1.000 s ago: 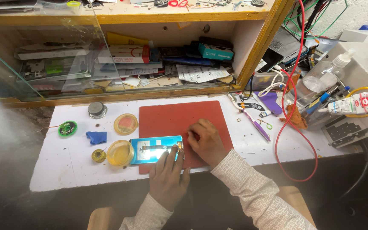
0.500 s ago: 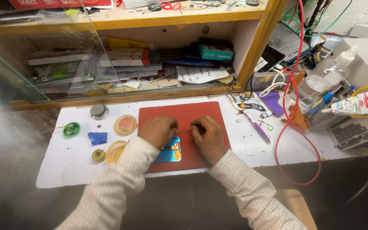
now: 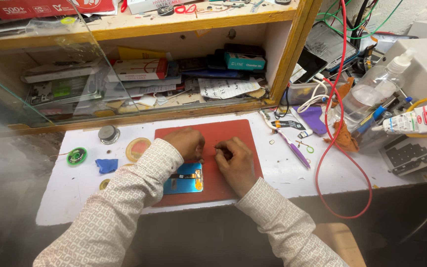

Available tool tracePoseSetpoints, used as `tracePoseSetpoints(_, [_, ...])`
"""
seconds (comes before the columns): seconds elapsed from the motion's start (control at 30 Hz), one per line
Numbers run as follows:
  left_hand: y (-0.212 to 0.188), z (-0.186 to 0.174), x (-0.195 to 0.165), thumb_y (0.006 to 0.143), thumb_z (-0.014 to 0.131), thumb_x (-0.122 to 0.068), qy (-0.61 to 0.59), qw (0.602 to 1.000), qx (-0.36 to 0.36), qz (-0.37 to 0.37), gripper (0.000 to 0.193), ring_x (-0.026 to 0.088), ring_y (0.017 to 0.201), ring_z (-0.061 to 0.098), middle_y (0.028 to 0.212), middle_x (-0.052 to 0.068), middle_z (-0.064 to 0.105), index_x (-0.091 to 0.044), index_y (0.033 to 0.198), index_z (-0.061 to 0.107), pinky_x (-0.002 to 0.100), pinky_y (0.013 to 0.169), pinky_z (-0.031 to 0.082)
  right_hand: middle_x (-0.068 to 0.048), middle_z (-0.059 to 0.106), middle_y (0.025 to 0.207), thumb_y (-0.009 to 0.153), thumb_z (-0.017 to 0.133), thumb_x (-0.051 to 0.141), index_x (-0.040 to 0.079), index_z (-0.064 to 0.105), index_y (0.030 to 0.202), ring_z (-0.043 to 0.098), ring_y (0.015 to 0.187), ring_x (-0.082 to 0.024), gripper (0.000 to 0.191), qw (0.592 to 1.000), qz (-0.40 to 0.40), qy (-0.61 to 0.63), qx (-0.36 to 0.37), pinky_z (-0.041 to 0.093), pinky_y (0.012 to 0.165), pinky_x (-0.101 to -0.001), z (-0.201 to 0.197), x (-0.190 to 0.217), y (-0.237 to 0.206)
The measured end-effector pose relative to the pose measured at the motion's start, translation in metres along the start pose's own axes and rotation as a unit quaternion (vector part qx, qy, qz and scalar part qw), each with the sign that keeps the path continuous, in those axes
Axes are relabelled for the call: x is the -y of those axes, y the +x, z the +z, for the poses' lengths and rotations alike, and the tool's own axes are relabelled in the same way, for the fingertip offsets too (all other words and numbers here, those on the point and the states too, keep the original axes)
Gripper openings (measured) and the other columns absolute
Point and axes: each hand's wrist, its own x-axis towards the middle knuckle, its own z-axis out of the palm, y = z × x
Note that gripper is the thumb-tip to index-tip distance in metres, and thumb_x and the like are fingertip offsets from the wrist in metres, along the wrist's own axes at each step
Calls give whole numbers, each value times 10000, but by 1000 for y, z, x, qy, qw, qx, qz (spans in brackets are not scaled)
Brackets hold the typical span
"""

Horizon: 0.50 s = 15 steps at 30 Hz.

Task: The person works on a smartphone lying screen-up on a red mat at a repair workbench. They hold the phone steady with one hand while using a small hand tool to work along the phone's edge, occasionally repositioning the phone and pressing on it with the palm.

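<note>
- The table (image 3: 75, 198), a white top, runs across the view under a wooden shelf unit (image 3: 292, 54) crammed with boxes, papers and phone parts.
- A red work mat (image 3: 223, 131) lies at the middle of the table, reaching from the back edge almost to the front edge.
- The left hand (image 3: 188, 142) rests on the mat near its centre, fingers curled down; whether it pinches anything cannot be told.
- The right hand (image 3: 234, 160) sits just beside it, to the right, fingers bent inward and thumb tucked in; any small part between the fingertips is too small to make out.
- A blue phone panel (image 3: 184, 179) lies flat on the mat's front left part, partly under the left sleeve, just in front of the left hand, with a thin dark strip running across it.
- A red cable (image 3: 366, 198) loops over the right end of the table.
- A clear spray bottle (image 3: 371, 91) stands at the back right, beside a grey machine.
- A purple-handled tool (image 3: 292, 146) lies just right of the mat.
- A round tan disc (image 3: 138, 148) lies just left of the mat.
- A blue scrap (image 3: 107, 165) lies left of the disc.
- A green tape roll (image 3: 76, 156) lies towards the left end.
- A small metal tin (image 3: 108, 134) stands near the back edge.
</note>
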Motion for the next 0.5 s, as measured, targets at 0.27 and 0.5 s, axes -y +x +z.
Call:
tracePoseSetpoints(0.27, [-6,2,-12,806,800,-206,89,994,-3,65,157,327,1018,699,1013,130,724,-104,910,740,452,855,563,-90,665,825,836,683,7,-7,718,904,665,678,-197,78,1000,1,-5,-4,540,615,-317,0,1,0])
tracePoseSetpoints(0.5, [-11,16,-8,886,644,-94,151,980,-30,126,89,359,921,715,978,151,727,-75,921,723,474,766,577,-89,669,828,833,687,5,-6,727,901,663,683,-203,79,1000,-14,-15,-10,539,617,-317,1,-1,0])
